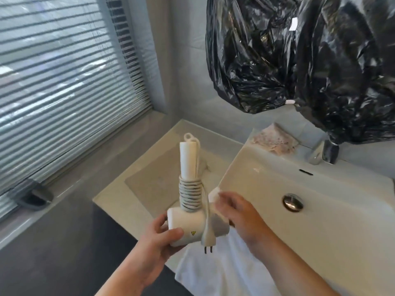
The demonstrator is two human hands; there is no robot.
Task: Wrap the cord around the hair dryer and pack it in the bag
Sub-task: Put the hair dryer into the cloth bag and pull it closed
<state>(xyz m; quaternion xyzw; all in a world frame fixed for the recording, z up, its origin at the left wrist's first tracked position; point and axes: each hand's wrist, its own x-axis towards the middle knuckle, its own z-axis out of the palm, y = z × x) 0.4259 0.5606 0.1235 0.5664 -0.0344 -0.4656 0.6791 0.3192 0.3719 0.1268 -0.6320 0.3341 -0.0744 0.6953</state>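
A white hair dryer is held over the counter with its handle pointing up and away. Its grey cord is coiled several times around the lower handle. The plug hangs loose over the barrel, prongs down. My left hand grips the barrel's rear end. My right hand is at the barrel's front end, fingers loosely bent and blurred; whether it holds anything is unclear. A white cloth, possibly the bag, lies on the counter's front edge below the dryer.
A white washbasin with a metal drain fills the right. A tap stands behind it, and a crumpled pink cloth. Black plastic sheeting hangs above. A window with blinds is on the left.
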